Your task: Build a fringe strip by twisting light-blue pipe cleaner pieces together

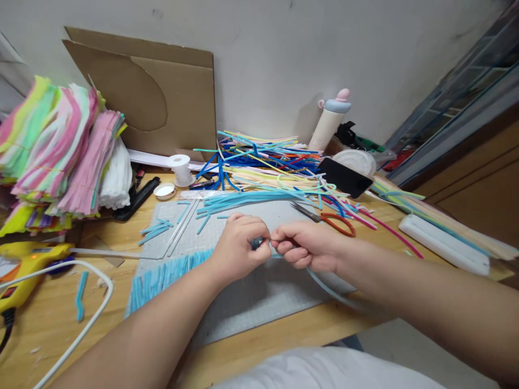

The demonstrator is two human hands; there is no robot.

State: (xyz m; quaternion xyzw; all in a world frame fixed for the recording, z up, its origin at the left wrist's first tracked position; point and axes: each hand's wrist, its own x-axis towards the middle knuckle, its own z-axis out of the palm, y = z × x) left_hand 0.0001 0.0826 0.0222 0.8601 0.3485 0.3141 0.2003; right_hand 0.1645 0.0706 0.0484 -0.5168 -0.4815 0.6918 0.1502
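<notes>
My left hand (pixel 242 246) is closed, thumb and fingers pinched around a small dark grey-blue thing (pixel 257 243) whose kind I cannot make out. Right beside it, my right hand (pixel 304 244) is also closed, its fingertips meeting those of the left. A light blue pipe cleaner (pixel 330 290) trails from under the right hand toward the table's front edge. Both hands are above a grey cutting mat (pixel 251 308). Cut light blue pipe cleaner pieces (pixel 170 275) lie in a dense row left of my left forearm. Scissors with orange handles (pixel 338 222) rest behind my right hand.
Long light blue pipe cleaners (pixel 243 201) and a mixed colourful pile (pixel 263 156) lie at the back. A yellow glue gun (pixel 32 270) with a white cable is at left, below bundled pipe cleaners (pixel 60 146). A phone (pixel 346 177), a bottle (pixel 329 121) and a white spool (pixel 181 168) stand around.
</notes>
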